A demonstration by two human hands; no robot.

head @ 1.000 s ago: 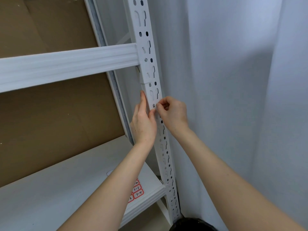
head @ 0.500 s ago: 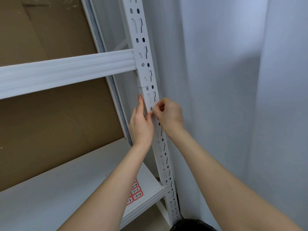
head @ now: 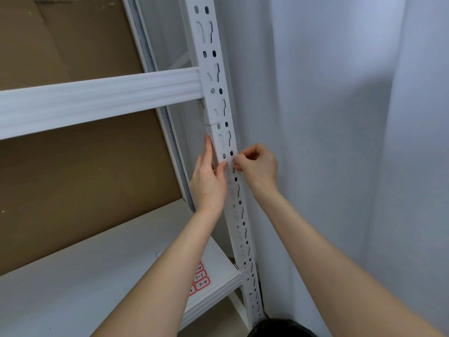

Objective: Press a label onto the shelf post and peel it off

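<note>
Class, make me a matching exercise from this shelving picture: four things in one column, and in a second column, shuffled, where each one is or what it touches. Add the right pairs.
Things
1. left hand
2. right hand
3. red-edged labels
4. cardboard

Places
A. on the lower shelf, near its right corner
B. behind the shelves, at the rack's back
C. pinching at a slot on the front of the white upright post
D. fingers straight along the post's left edge

Pairs: 1-D, 2-C, 3-A, 4-B

Two bare arms show, with no sleeves on them. The left hand [head: 209,183] and the right hand [head: 258,166] wear no gloves, rings, or watch.
</note>
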